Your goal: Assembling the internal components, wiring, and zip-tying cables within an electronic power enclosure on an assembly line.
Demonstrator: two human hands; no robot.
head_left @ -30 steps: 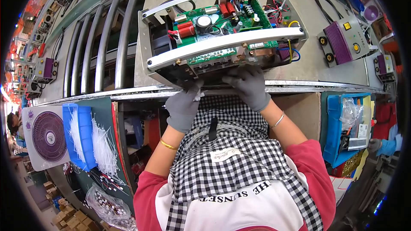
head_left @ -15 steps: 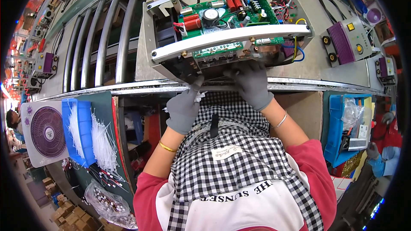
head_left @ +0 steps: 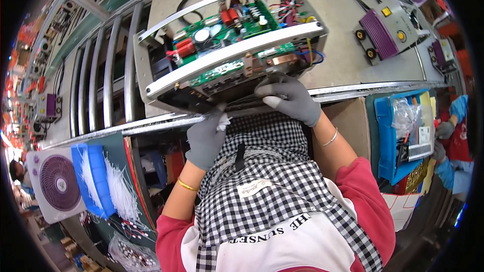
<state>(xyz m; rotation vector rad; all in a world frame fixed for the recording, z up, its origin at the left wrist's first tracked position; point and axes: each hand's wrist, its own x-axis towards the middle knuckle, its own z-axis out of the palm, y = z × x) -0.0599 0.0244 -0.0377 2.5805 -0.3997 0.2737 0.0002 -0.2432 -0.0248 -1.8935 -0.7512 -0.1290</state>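
Note:
An open-frame electrical unit [head_left: 227, 63] lies on the bench before me, its green circuit board, red parts and wires exposed between two white rails. My right hand [head_left: 291, 102], in a grey glove, is closed at the unit's near lower side. Its thumb and fingertips press together by the dark panel there; what they pinch, if anything, is hidden. My left hand [head_left: 205, 140], gloved alike, is below the unit's near left side with the index finger reaching up to its lower edge. A crumpled white scrap [head_left: 223, 122] shows within that hand's curled grip.
Metal rollers [head_left: 108, 70] run to the left of the unit. A purple-and-grey boxed machine [head_left: 385, 32] stands on the right. Below the bench edge are a blue bin [head_left: 93, 181] with white ties, a fan [head_left: 58, 184] and a blue tray [head_left: 385, 136]. Another person's gloved hands [head_left: 446, 131] are far right.
The view has tilted, and the unit sits further left and more slanted in it. My right hand's thumb has come more into sight; both hands stay at the unit's near side.

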